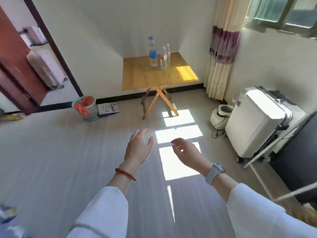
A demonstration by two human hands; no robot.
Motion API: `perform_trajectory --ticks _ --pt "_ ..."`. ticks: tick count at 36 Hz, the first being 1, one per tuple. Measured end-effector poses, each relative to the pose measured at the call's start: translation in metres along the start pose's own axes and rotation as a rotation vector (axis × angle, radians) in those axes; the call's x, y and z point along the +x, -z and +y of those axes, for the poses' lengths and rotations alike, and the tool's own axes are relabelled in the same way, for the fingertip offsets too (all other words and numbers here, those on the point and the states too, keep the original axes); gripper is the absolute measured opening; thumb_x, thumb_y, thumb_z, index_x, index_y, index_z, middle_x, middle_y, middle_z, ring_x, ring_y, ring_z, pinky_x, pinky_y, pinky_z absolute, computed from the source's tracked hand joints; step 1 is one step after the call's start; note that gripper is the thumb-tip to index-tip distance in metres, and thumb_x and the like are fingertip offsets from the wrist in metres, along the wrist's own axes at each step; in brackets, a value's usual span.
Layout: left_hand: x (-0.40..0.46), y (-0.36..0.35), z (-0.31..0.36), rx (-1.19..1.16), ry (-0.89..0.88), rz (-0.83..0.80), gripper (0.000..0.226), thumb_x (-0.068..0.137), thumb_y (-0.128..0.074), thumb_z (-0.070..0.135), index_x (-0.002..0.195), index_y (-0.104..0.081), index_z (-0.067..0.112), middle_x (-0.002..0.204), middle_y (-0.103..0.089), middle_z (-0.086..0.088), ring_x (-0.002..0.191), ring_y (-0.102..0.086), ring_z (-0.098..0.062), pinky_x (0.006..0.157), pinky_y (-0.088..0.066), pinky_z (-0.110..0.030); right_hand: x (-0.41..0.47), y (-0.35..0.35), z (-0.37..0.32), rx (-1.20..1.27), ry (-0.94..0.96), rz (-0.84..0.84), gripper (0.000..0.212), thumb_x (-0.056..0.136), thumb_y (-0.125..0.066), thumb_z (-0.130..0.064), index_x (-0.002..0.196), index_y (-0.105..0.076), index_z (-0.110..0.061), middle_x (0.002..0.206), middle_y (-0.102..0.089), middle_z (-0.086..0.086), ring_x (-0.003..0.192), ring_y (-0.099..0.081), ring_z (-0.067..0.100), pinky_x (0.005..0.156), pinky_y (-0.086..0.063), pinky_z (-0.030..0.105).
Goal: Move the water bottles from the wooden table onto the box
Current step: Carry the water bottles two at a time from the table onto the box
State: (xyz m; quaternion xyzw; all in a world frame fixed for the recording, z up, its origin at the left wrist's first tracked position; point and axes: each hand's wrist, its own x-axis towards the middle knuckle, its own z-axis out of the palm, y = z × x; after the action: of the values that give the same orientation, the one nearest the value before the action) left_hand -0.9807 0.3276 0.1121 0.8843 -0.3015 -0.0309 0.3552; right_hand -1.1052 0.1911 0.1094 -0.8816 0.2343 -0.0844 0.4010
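Neither grip is holding anything: the left hand (139, 145) and the right hand (186, 152) are hanging over the pale striped floor (51, 152) with fingers loosely curled and relaxed, both well apart from the work. A red bead bracelet (125, 174) is circling the left wrist and a grey-strapped watch (214, 171) the right.

Three clear plastic water bottles are standing upright near the far edge of the square light-wood folding desk (145, 78): a tall blue-capped, blue-labelled bottle (152, 52), and just beside it two shorter bottles, the front one (163, 58) partly overlapping the rear one (168, 54). Whether the two are touching cannot be told. None is yet being moved.

The white hard-shell case (257, 122) standing at the right is probably serving as the box; this is a judgement.

Handling, as judged: the bottles are looking filled, hence moderately heavy, with thin walls that are likely yielding under a squeeze and smooth surfaces that may be slipping. Wrapping the fingers round the mid-body at the label, or under the shoulder below the cap, is seeming the firmest hold. The closely set pair is risking a knock-over while one is being lifted.
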Motion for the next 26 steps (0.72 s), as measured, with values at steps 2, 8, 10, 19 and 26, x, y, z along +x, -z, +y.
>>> perform_trajectory --ticks 2,8,10,19,26 --pt "0.029 0.006 -0.017 0.001 0.029 0.027 0.033 0.09 -0.052 0.029 0.12 -0.054 0.015 0.12 -0.055 -0.004 0.112 -0.05 -0.02 0.088 -0.039 -0.027 0.04 -0.006 -0.009 -0.005 0.034 -0.029 0.027 0.092 -0.048 -0.021 0.114 -0.058 -0.011 0.107 -0.067 0.006 0.093 -0.063 0.022 0.079 -0.044 0.024" --pt "0.123 0.016 -0.077 0.025 0.106 0.078 0.038 0.09 -0.051 0.03 0.124 -0.051 0.014 0.125 -0.054 -0.004 0.117 -0.047 -0.02 0.095 -0.04 -0.031 0.166 -0.034 -0.026 0.021 0.06 -0.049 0.028 0.092 -0.049 -0.018 0.116 -0.057 -0.01 0.109 -0.066 0.008 0.094 -0.062 0.023 0.079 -0.043 0.023" --pt "0.163 0.019 -0.096 0.042 0.11 0.09 0.038 0.09 -0.051 0.03 0.125 -0.05 0.014 0.125 -0.053 -0.005 0.119 -0.045 -0.02 0.098 -0.039 -0.034 0.212 -0.043 -0.031 0.012 0.067 -0.068 0.029 0.092 -0.048 -0.019 0.118 -0.056 -0.01 0.111 -0.065 0.009 0.097 -0.062 0.024 0.08 -0.045 0.026" --pt "0.363 0.046 -0.179 0.027 0.092 0.094 0.038 0.09 -0.053 0.031 0.124 -0.051 0.014 0.127 -0.052 -0.003 0.12 -0.045 -0.02 0.097 -0.036 -0.029 0.428 -0.072 -0.073 -0.043 0.063 -0.046 0.03 0.092 -0.047 -0.017 0.12 -0.054 -0.008 0.117 -0.063 0.011 0.103 -0.061 0.025 0.088 -0.048 0.031" --pt "0.524 0.028 -0.201 -0.016 0.066 -0.008 0.037 0.09 -0.052 0.03 0.123 -0.051 0.013 0.125 -0.053 -0.004 0.116 -0.049 -0.021 0.095 -0.042 -0.032 0.566 -0.061 -0.064 -0.028 -0.039 0.038 0.029 0.092 -0.048 -0.015 0.118 -0.056 -0.007 0.115 -0.064 0.011 0.102 -0.061 0.022 0.082 -0.043 0.021"
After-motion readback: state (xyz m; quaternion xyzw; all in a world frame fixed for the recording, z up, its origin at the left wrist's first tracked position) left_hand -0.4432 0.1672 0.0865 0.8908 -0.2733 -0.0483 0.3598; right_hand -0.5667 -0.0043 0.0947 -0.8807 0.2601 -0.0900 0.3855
